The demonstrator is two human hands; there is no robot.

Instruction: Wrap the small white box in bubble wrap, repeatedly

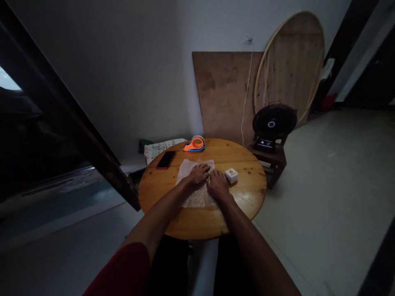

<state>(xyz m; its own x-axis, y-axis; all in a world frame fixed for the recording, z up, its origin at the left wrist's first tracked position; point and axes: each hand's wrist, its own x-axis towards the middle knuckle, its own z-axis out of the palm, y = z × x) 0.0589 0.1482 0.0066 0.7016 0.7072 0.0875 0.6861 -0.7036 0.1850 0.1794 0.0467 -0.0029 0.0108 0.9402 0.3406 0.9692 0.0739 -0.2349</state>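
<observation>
A sheet of clear bubble wrap point(199, 198) lies spread on the round wooden table point(179, 224). My left hand point(200, 173) rests flat on its upper part, fingers stretched to the right. Beside it, my right hand point(217, 184) lies on the wrap's right side, fingers extended and pointing away from me. Both hands are open and press on the sheet with nothing gripped. Just right of my right hand stands a small white box point(231, 175) with a red mark on top.
An orange tape dispenser point(196, 144) sits at the table's far edge. Left of the wrap lies a phone point(166, 160) with a red edge. A wooden stool point(273, 158) holding a dark round appliance point(274, 121) stands at the right. Boards lean on the wall.
</observation>
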